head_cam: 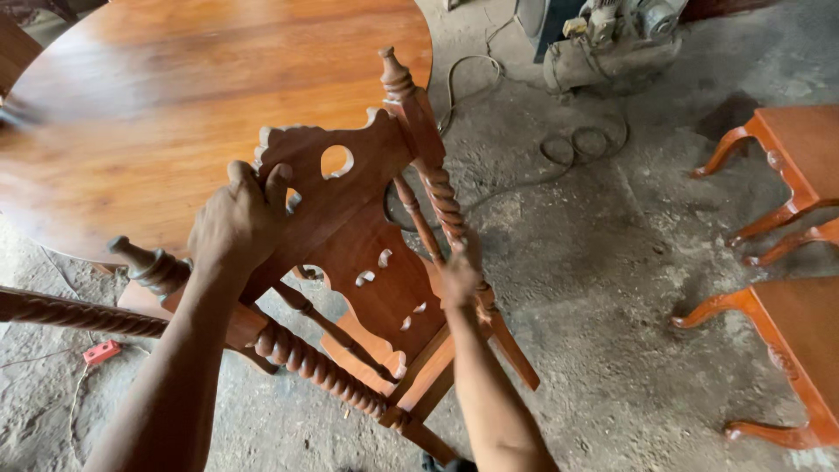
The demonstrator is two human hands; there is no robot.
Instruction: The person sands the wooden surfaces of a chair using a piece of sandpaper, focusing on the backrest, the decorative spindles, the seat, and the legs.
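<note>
Dusty concrete floor (612,288) lay beneath. Left hand (238,223) gripped the carved chair (367,253) back's top edge; right hand (461,278) clasped its twisted post. Positioning seemed underway, needing steady hold.

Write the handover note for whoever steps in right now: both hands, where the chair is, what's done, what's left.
Left hand: gripping the carved top rail of the chair.
Right hand: closed on the chair's twisted side post.
Chair: tilted and held in the air, in front of the round wooden table; small orange tables stand to the right on the concrete floor.
Done: chair lifted and in hand.
Left: chair not yet set down.
</note>
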